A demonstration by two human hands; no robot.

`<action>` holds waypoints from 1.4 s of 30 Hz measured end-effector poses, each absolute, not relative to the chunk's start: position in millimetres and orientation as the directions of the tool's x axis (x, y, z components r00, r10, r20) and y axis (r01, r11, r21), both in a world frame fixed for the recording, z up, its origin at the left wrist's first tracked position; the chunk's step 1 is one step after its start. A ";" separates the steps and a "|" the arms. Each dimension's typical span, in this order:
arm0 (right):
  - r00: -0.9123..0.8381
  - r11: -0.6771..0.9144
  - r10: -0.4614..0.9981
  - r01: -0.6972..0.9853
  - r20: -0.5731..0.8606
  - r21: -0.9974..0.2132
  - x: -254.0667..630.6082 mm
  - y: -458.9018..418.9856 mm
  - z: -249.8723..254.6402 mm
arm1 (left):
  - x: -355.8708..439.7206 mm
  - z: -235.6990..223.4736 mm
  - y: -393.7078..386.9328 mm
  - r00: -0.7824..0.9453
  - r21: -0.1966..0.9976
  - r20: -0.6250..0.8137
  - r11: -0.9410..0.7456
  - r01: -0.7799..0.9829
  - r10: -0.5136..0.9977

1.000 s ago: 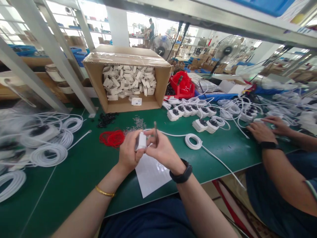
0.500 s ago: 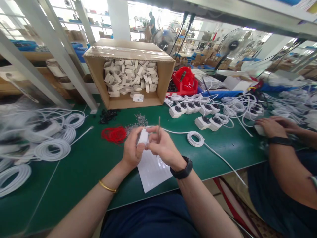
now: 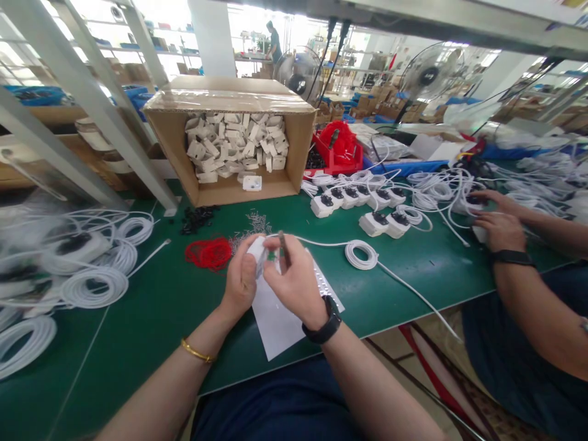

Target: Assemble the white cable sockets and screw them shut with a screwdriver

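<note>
Left hand [image 3: 241, 277]: fingers snug round a white housing [image 3: 257, 248]. Right hand [image 3: 297, 283]: fingers gripping some thin tool [image 3: 283, 247]. Coiled cable [image 3: 350, 255] at their 3 o'clock.

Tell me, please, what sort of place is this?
Probably a factory assembly floor: a cardboard box of white parts, a coil of white cable on a green workbench, and a co-worker's hand at the same workbench.

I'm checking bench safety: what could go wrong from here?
The coiled white cable trails off the green table and might snag. The loose metal pieces lie close to the left hand and could scatter. The thin tool in the right hand might slip against the white housing.
</note>
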State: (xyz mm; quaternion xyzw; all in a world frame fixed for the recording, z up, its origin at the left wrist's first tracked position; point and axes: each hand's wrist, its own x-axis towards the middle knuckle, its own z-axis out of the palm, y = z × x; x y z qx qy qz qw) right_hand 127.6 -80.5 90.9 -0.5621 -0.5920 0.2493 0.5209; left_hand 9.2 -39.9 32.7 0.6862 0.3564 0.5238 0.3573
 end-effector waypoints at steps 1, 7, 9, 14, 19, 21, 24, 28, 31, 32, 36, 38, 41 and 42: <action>0.181 0.282 0.903 0.434 0.390 -0.855 126.3 -81.0 89.6 | 8.7 32.2 -39.4 0.194 0.871 0.453 -0.478 0.112 0.870; 0.177 0.361 0.855 0.470 0.487 -0.805 120.0 -85.4 76.1 | 8.5 30.3 -38.1 0.221 0.930 0.344 -0.363 0.049 0.912; 0.184 0.339 0.852 0.518 0.490 -0.785 118.5 -86.6 70.5 | 9.6 31.1 -37.5 0.221 0.950 0.298 -0.311 0.022 0.928; 0.082 0.375 0.845 0.613 0.528 -0.696 119.2 -86.5 60.5 | 8.9 35.8 -35.1 0.179 0.980 0.192 -0.177 -0.094 0.965; 0.139 0.394 0.844 0.494 0.518 -0.775 124.1 -80.1 73.0 | 5.3 36.8 -36.4 0.242 0.982 0.185 -0.170 -0.081 0.952; 0.149 0.358 0.871 0.459 0.468 -0.813 123.1 -76.7 79.8 | 4.6 34.8 -37.0 0.251 0.976 0.216 -0.205 -0.070 0.944; 0.174 0.270 0.910 0.438 0.376 -0.857 118.8 -72.9 82.7 | 3.9 31.9 -37.4 0.239 0.965 0.263 -0.259 -0.051 0.935; 0.170 0.243 0.930 0.378 0.326 -0.893 115.9 -71.4 78.1 | 3.9 32.1 -38.0 0.212 0.953 0.297 -0.302 -0.013 0.931; 0.152 0.255 0.936 0.326 0.317 -0.910 116.9 -72.6 76.2 | 4.2 33.8 -38.6 0.217 0.952 0.303 -0.306 -0.022 0.928; 0.147 0.255 0.939 0.312 0.312 -0.915 117.5 -73.1 76.2 | 4.2 34.2 -38.7 0.221 0.953 0.301 -0.303 -0.025 0.928; 0.128 0.253 0.946 0.282 0.298 -0.926 120.1 -74.7 78.5 | 3.4 35.3 -38.6 0.216 0.948 0.307 -0.318 0.015 0.927; 0.123 0.249 0.948 0.282 0.292 -0.926 121.6 -74.7 80.6 | 3.1 36.4 -38.8 0.212 0.932 0.341 -0.359 0.050 0.916; 0.120 0.226 0.956 0.288 0.269 -0.931 122.9 -74.5 83.2 | 3.2 39.7 -40.1 0.204 0.906 0.384 -0.410 0.108 0.901; 0.124 0.218 0.957 0.294 0.263 -0.931 122.8 -74.7 83.4 | 3.3 41.0 -40.7 0.206 0.902 0.384 -0.413 0.127 0.900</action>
